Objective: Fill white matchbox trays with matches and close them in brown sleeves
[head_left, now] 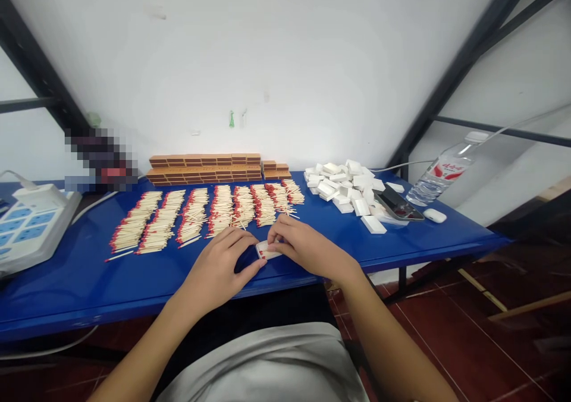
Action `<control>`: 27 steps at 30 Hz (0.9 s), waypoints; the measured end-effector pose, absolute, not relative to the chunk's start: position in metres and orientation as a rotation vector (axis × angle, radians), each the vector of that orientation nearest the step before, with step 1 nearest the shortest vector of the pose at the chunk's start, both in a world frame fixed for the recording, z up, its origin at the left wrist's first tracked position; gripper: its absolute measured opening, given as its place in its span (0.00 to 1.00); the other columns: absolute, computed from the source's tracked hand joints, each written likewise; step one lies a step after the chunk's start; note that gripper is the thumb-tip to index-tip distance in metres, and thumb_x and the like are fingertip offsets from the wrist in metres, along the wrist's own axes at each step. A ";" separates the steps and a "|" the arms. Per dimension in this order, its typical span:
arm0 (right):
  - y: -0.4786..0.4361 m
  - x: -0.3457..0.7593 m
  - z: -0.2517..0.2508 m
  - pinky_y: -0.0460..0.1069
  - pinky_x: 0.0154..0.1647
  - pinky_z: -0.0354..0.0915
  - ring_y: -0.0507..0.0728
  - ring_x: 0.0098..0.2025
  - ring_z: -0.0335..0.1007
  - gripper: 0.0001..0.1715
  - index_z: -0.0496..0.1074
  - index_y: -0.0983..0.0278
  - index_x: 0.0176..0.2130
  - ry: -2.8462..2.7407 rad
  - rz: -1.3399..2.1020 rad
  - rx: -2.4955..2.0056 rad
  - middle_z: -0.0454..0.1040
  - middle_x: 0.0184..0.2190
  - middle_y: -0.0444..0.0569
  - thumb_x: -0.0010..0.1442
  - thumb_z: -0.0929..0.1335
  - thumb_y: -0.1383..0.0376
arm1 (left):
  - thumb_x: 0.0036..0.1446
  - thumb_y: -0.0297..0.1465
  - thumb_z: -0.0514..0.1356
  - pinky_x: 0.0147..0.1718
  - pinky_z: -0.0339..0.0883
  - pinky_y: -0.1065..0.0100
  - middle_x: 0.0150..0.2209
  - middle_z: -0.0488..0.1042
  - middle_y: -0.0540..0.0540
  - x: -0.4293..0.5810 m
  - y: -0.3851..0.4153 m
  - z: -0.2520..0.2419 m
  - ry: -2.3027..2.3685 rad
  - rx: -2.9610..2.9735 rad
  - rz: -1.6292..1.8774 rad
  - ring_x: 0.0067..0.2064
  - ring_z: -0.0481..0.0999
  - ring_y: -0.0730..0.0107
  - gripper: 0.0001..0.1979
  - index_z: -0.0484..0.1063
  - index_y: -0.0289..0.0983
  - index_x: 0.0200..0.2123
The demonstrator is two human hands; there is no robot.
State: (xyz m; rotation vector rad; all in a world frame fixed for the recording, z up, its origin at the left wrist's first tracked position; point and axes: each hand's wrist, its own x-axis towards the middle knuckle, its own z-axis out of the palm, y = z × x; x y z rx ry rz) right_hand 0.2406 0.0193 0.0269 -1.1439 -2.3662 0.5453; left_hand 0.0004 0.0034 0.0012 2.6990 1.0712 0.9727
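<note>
A small white matchbox tray (263, 248) with a few red-tipped matches in it lies near the table's front edge. My left hand (223, 262) grips its left end between thumb and fingers. Over the tray's right part, my right hand (297, 244) has its fingers closed in a pinch on pale matchsticks, largely hidden by the fingers. Just beyond my hands, loose matches (220, 209) lie in several rows with red heads at their ends.
Stacked brown matchbox sleeves (205, 170) stand along the wall. White trays (343, 185) are heaped at the right, beside a phone (397, 203), an earbud case (435, 215) and a tilted water bottle (446, 170). A power strip (33, 229) occupies the left of the blue table (178, 286).
</note>
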 end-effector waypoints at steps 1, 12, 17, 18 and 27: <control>0.021 0.244 0.027 0.50 0.45 0.64 0.56 0.43 0.71 0.05 0.73 0.60 0.41 -2.333 0.540 -1.131 0.73 0.42 0.47 0.74 0.68 0.66 | 0.71 0.35 0.64 0.54 0.73 0.53 0.48 0.80 0.43 0.000 0.003 0.001 1.068 2.694 0.978 0.51 0.78 0.55 0.07 0.76 0.41 0.49; 0.062 0.272 0.003 0.52 0.36 0.59 0.57 0.34 0.69 0.15 0.71 0.60 0.34 -1.889 0.095 -1.586 0.75 0.34 0.47 0.71 0.71 0.56 | 0.70 0.34 0.65 0.55 0.75 0.53 0.49 0.81 0.42 0.000 0.003 0.000 0.989 2.696 1.068 0.51 0.79 0.57 0.10 0.75 0.41 0.53; 0.060 0.261 0.001 0.52 0.36 0.59 0.58 0.36 0.70 0.16 0.71 0.60 0.34 -1.926 0.107 -1.689 0.76 0.38 0.50 0.69 0.73 0.53 | 0.70 0.35 0.65 0.55 0.74 0.52 0.48 0.80 0.42 0.000 0.003 0.000 1.004 2.713 1.026 0.51 0.79 0.55 0.10 0.75 0.40 0.52; 0.060 0.260 0.001 0.52 0.36 0.59 0.58 0.36 0.70 0.15 0.70 0.60 0.34 -1.944 0.107 -1.695 0.76 0.38 0.50 0.69 0.72 0.56 | 0.70 0.35 0.65 0.55 0.74 0.52 0.49 0.80 0.42 0.001 0.003 0.000 1.010 2.716 1.017 0.51 0.79 0.55 0.10 0.75 0.40 0.52; 0.063 0.269 0.001 0.51 0.35 0.59 0.58 0.36 0.70 0.12 0.71 0.60 0.34 -1.933 0.114 -1.717 0.76 0.37 0.49 0.69 0.71 0.60 | 0.70 0.35 0.65 0.55 0.74 0.52 0.48 0.80 0.42 0.001 0.003 0.000 1.021 2.707 1.019 0.51 0.79 0.56 0.09 0.76 0.41 0.50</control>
